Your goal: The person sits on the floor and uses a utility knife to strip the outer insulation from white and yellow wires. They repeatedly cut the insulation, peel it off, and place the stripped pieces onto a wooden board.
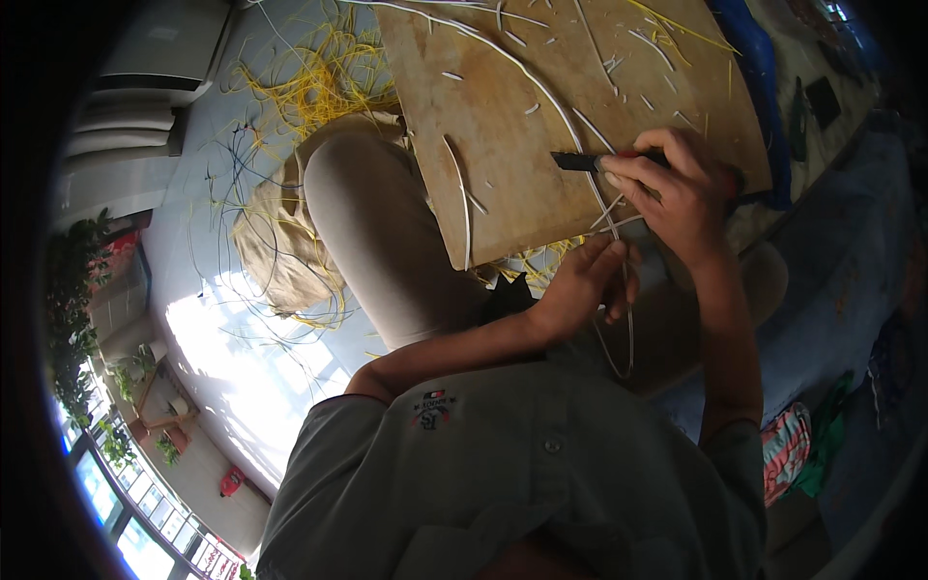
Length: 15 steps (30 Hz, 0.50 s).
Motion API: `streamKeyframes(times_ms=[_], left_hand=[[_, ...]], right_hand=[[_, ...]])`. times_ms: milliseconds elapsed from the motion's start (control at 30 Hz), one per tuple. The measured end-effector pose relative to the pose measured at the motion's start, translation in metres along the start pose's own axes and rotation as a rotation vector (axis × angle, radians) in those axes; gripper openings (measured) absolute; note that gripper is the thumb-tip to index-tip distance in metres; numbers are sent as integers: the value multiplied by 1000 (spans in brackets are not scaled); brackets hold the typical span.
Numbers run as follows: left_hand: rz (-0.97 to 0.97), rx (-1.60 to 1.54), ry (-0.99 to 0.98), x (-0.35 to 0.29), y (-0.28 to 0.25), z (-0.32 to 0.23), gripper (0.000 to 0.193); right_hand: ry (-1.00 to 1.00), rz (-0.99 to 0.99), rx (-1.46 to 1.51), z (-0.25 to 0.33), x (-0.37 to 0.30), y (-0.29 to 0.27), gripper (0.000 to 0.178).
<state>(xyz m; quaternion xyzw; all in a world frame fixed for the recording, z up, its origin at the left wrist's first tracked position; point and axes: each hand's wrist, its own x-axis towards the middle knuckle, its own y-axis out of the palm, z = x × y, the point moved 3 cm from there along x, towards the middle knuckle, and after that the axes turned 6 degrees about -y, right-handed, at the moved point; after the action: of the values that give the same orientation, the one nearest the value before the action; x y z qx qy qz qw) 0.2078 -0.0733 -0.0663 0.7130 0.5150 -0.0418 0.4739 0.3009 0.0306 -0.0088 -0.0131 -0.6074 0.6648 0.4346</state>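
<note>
My right hand [682,198] is closed round a utility knife. The dark blade of the utility knife [574,161] points left over the wooden board [527,208], close to a white cable [553,97]. That cable runs from the board's far edge down towards me. Near the board's front edge, my left hand [583,288] pinches the white cable between thumb and fingers. A loop of thin white wire [630,338] hangs below the left hand, over my lap. Around the blade, several short white sheath pieces [462,184] lie on the board.
A tangle of yellow wires [333,82] covers the floor at far left. Beside my knee [362,184] lies a tan sack [275,237] with loose dark wires. Blue fabric [764,97] hangs along the board's right edge. Potted plants [121,377] stand by the window.
</note>
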Motion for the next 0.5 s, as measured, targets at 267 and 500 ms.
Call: streamKeyframes(times_ms=[267,500], left_hand=[[39,50,15,3,-4,3,26],[77,77,11,5,-8,5,26]], right_hand=[[-1,3,14,-8,10,7,14],[-38,16,18,-12,21,10,13]])
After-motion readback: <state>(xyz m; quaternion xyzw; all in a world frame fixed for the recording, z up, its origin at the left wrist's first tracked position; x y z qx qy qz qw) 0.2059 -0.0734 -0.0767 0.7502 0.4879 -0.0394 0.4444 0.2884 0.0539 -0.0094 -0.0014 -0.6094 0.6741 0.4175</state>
